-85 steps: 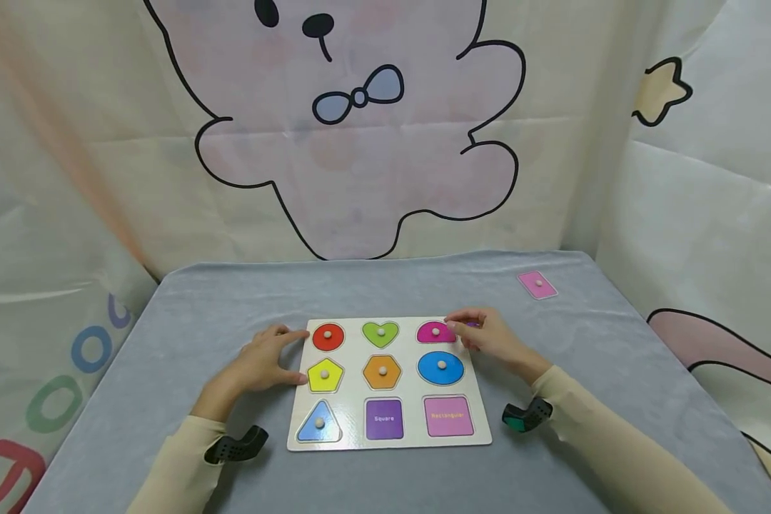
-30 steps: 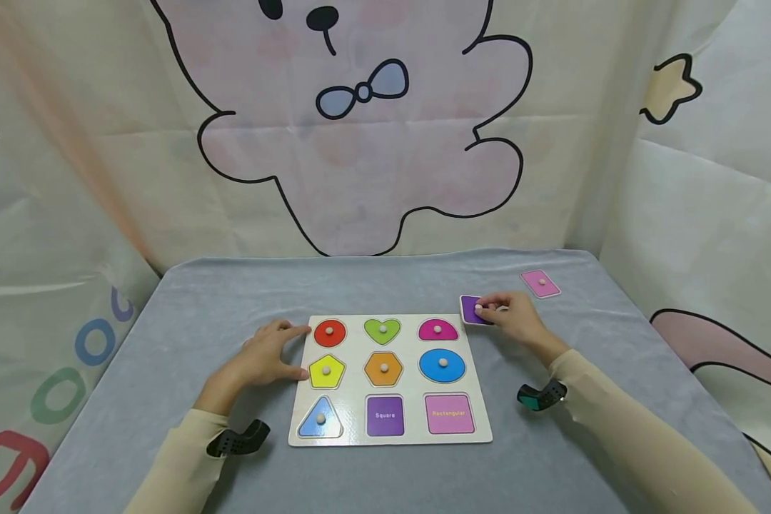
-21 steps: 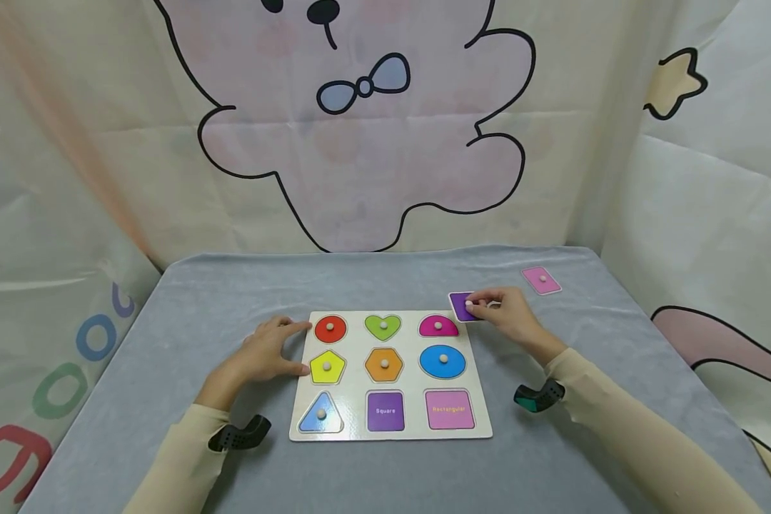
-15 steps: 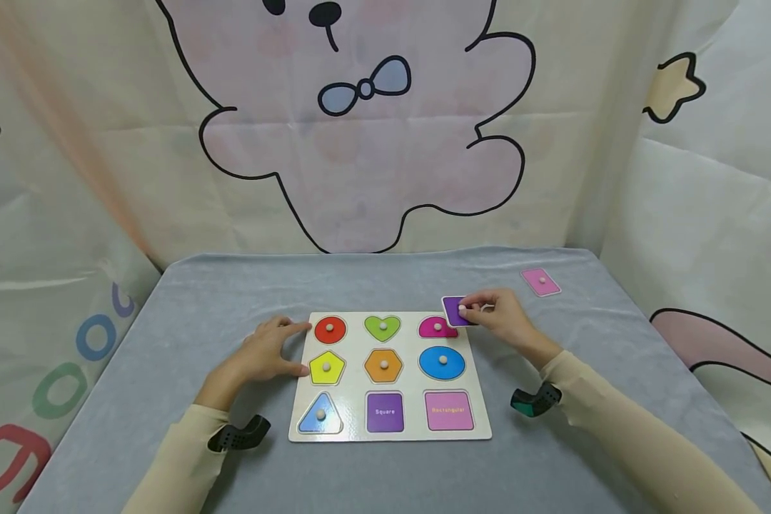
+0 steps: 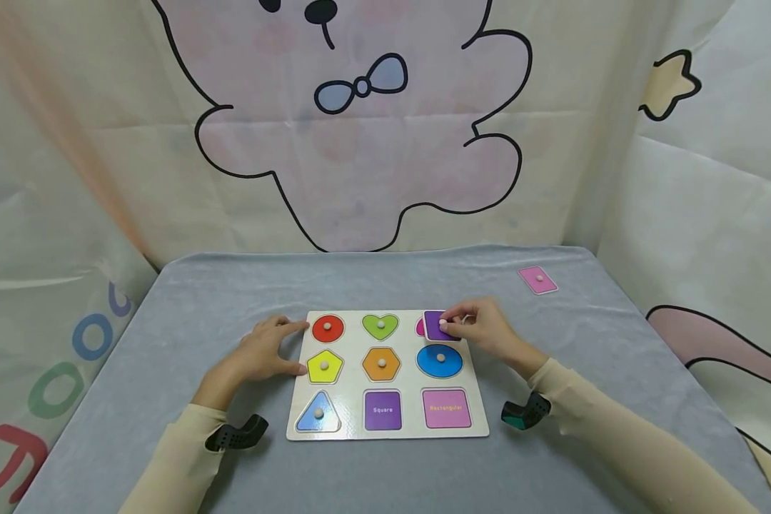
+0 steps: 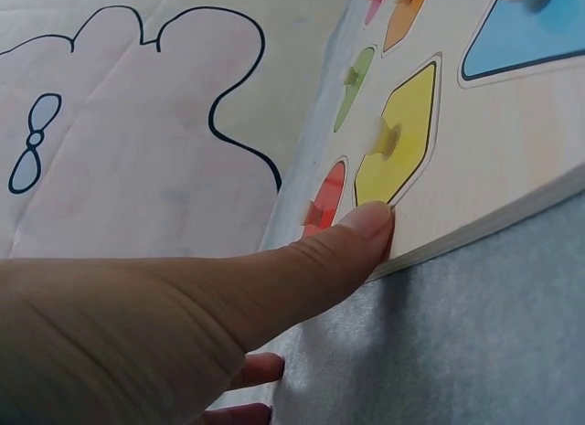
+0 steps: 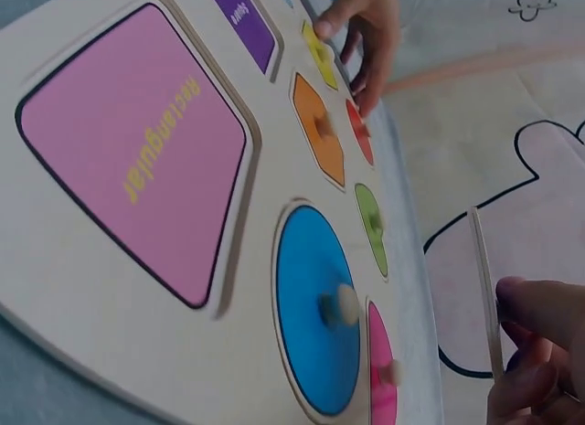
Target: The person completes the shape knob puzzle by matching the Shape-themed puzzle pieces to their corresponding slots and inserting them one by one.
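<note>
A white shape puzzle board lies flat on the table. My left hand rests along its left edge, the thumb pressing beside the yellow pentagon and the fingers near the red circle. My right hand pinches the small knob of a purple square puzzle piece above the board's far right corner. That piece hides most of the magenta semicircle; in the right wrist view it appears edge-on. In the near row, the recess marked Square and the one marked Rectangular show their printed words.
At the table's far right lies a pink knobbed piece. A green heart, an orange hexagon, a blue oval and a blue triangle sit in the board. Printed curtains surround the grey-blue tablecloth.
The purple square piece came into view beyond the board's far right corner in my right hand, then moved left over the magenta semicircle. My left hand has stayed at the board's edge.
</note>
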Demonstrator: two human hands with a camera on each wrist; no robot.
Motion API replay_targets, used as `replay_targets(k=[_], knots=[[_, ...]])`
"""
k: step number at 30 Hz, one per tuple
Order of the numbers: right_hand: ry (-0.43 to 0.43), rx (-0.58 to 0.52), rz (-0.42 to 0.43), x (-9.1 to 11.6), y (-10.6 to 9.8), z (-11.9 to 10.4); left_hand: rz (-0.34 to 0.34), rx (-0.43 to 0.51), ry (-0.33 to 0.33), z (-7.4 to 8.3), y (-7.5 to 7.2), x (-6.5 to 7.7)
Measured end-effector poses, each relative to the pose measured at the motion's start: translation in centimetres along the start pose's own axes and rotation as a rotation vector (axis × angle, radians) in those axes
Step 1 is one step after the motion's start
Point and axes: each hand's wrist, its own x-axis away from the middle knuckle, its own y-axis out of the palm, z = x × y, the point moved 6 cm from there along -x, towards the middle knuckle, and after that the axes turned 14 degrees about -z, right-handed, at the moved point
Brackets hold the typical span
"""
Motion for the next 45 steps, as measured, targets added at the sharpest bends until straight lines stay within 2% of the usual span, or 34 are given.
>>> replay_targets(k=[6,14,21,31,38,45], knots=[[-0.044,-0.014,-0.027,-0.2,1.3,-0.4,-0.003,0.003,0.000,-0.1,0.2,0.0],[-0.058,-0.053,-0.074,0.1,2.5,-1.5,0.007,0.007,0.005,-0.4,0.2,-0.3],[-0.083,-0.035,-0.117,0.2,3.9,-2.1,0.021,-0.014,0.046,-0.1,-0.2,-0.1],[-0.077,-0.062,-0.185,0.7,6.3,-2.7,0.022,-0.003,0.032,-0.1,-0.2,-0.1],[-0.080,-0.136,-0.256,1.1,8.1,-3.2,0.017,0.005,0.016,-0.2,0.0,-0.3],[-0.086,-0.159,-0.283,1.3,10.3,-3.6,0.015,0.004,0.019,-0.2,-0.1,-0.3]])
